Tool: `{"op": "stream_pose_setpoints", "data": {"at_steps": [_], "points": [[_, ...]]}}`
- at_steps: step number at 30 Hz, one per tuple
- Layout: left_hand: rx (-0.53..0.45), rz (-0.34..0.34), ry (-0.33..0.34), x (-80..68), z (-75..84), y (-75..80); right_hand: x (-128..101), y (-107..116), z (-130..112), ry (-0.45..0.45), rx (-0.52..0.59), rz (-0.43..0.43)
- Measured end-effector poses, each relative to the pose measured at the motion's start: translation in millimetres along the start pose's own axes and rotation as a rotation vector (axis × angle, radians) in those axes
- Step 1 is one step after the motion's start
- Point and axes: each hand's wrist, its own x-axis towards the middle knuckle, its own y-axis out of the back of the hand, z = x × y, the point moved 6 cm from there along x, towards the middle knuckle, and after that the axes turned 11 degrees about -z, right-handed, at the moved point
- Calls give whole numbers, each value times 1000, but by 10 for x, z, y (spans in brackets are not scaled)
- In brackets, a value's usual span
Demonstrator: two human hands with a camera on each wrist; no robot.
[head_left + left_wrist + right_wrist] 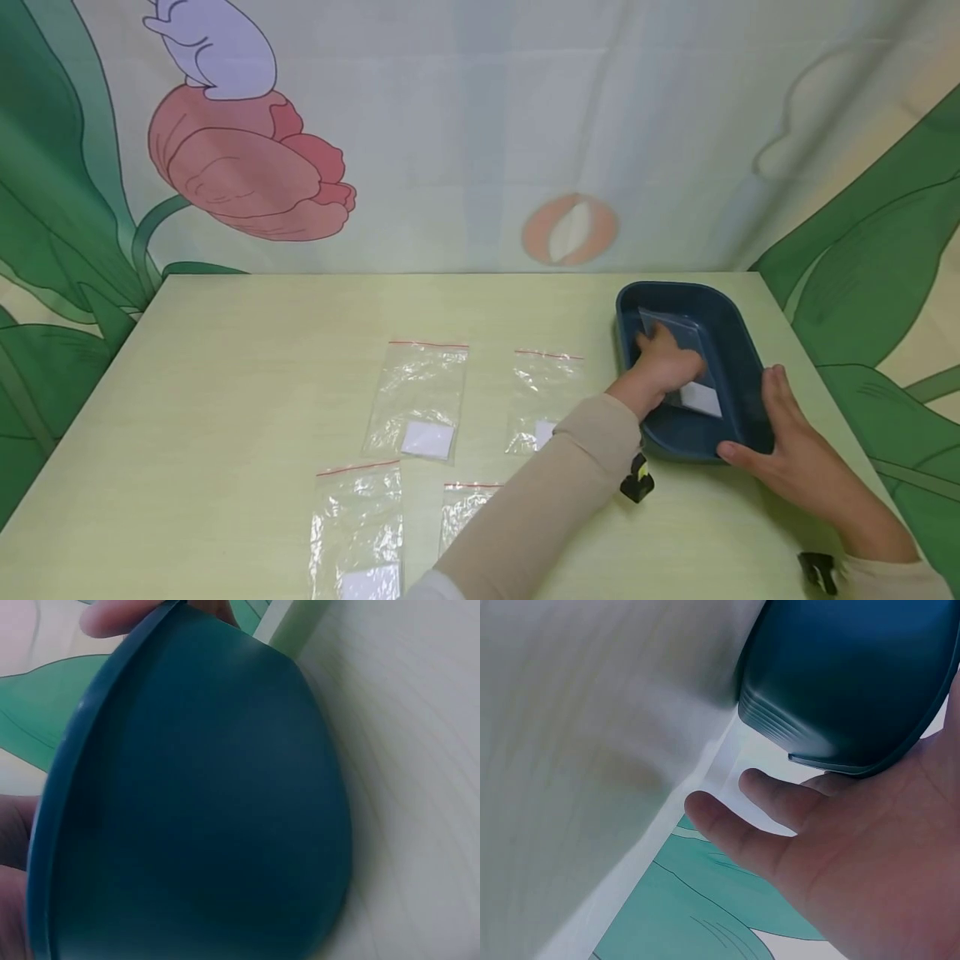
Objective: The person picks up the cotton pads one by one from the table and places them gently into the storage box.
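Note:
A dark blue tray (738,350) stands at the right of the table. My left hand (663,367) reaches down into it over a clear zip bag (686,329) with a white card (701,399). Its fingertips are partly hidden, so I cannot tell whether they pinch the bag. In the left wrist view the tray's wall (210,795) covers most of that hand. My right hand (810,467) rests against the tray's near right corner, thumb by the near rim. The right wrist view shows straight fingers (742,832) extended beside the tray (847,682).
Several clear zip bags lie on the table (225,400): one at centre (416,383), one nearer the tray (547,383), one at the front (358,517) and one partly under my left sleeve (461,508). A patterned curtain (450,125) hangs behind.

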Motion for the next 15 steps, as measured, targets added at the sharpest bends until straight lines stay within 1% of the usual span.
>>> {"op": "stream_pose_setpoints", "data": {"at_steps": [3, 4, 6, 8, 10, 15], "points": [[7, 46, -3, -9, 13, 4, 0, -1, 7, -11, -2, -8], [9, 59, -14, -13, 21, 8, 1, -1, 9, -15, -2, -12], [19, 84, -46, -26, 38, 23, 5, -5, 11, -23, 0, -19], [23, 91, -94, -55, 57, 46, 7, -9, 11, -27, 2, -25], [26, 74, -153, -100, 83, 74, 6, -10, 8, -22, 5, -22], [111, -4, -315, -255, 190, 198, -10, 2, -5, -11, 5, -10]]}}
